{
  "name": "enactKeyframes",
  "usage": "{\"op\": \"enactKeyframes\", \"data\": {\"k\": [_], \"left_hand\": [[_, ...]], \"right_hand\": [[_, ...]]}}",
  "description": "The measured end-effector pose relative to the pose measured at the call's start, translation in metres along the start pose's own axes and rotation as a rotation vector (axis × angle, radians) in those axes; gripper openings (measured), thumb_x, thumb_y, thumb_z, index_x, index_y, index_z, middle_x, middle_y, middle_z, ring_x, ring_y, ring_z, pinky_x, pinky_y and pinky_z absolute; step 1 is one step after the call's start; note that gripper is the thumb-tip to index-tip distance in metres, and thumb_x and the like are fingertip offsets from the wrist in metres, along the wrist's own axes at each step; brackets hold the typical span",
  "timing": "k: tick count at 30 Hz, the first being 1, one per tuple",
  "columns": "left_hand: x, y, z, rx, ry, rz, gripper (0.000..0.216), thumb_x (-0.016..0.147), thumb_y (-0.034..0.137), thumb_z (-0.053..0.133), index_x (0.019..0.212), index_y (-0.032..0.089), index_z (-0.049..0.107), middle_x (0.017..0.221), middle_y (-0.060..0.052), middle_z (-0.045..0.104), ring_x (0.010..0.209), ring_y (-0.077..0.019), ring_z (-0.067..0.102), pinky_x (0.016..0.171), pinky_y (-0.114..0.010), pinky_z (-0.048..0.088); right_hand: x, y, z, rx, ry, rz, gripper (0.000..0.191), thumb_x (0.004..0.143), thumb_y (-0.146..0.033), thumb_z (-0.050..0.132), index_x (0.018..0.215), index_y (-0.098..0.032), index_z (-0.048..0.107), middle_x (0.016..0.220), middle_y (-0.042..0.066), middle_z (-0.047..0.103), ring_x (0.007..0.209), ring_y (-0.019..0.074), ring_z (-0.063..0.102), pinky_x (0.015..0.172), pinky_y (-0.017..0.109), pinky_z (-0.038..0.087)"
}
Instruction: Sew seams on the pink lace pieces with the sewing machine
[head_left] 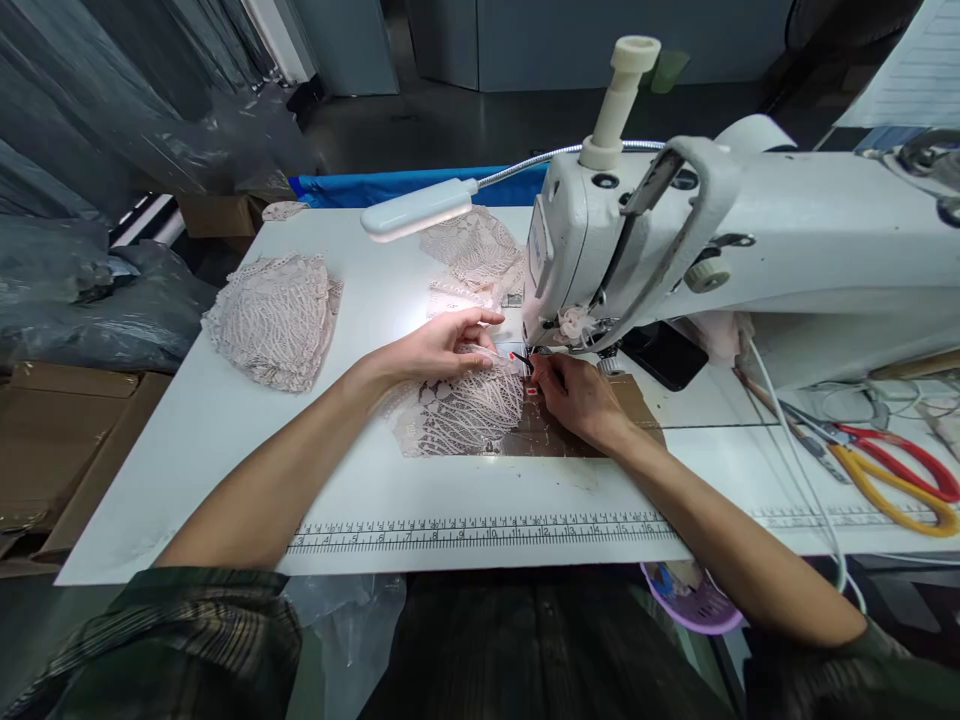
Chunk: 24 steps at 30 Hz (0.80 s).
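Observation:
A piece of beige lace [457, 410] lies on the white table in front of the white sewing machine [675, 240]. My left hand [439, 348] rests on the lace's far edge, fingers curled and pinching it close to the needle. My right hand [574, 395] is closed on a small dark tool, perhaps snips, with its tip at the needle area beside a small red-marked tag.
A stack of lace pieces [274, 318] sits at the left, more lace [472, 250] behind the lamp [416, 210]. Red and yellow scissors [896, 475] lie at the right. A ruler strip [480, 532] runs along the table's front edge. Cardboard boxes stand at far left.

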<state>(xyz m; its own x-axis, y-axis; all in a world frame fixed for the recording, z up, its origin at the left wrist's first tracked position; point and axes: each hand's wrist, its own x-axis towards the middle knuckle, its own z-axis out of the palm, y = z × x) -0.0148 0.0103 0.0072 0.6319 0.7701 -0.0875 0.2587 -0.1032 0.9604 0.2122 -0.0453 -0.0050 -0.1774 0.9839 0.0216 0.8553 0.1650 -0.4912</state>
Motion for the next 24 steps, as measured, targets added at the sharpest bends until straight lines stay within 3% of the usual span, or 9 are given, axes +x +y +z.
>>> {"op": "enactKeyframes", "data": {"k": [4,8,24], "left_hand": [[0.003,-0.004,0.001,-0.053,0.007,-0.019,0.064,0.079,0.031,0.073,0.135,0.015,0.046,0.082,-0.003,0.065,0.063,-0.0102,0.057,0.056,-0.025,0.043],[0.004,-0.001,0.007,-0.069,0.005,-0.017,0.064,0.074,0.029,0.077,0.13,0.014,0.049,0.076,-0.001,0.065,0.064,-0.0105,0.057,0.057,-0.024,0.043],[0.007,0.005,0.023,-0.031,0.034,-0.123,0.066,0.077,0.03,0.075,0.133,0.014,0.044,0.08,-0.003,0.067,0.062,-0.0108,0.057,0.053,-0.025,0.039]], "right_hand": [[-0.001,0.0,-0.001,0.079,-0.011,0.003,0.043,0.101,-0.05,0.031,0.093,-0.021,0.062,0.078,0.008,0.069,0.071,0.0223,0.065,0.061,0.029,0.04],[-0.002,0.0,-0.003,0.113,-0.029,0.019,0.045,0.101,-0.051,0.028,0.095,-0.021,0.062,0.077,0.008,0.069,0.073,0.0242,0.066,0.062,0.03,0.04],[-0.008,-0.009,-0.006,-0.032,-0.06,-0.07,0.043,0.101,-0.047,0.025,0.083,-0.02,0.055,0.071,0.006,0.063,0.06,0.019,0.056,0.054,0.028,0.027]]}}
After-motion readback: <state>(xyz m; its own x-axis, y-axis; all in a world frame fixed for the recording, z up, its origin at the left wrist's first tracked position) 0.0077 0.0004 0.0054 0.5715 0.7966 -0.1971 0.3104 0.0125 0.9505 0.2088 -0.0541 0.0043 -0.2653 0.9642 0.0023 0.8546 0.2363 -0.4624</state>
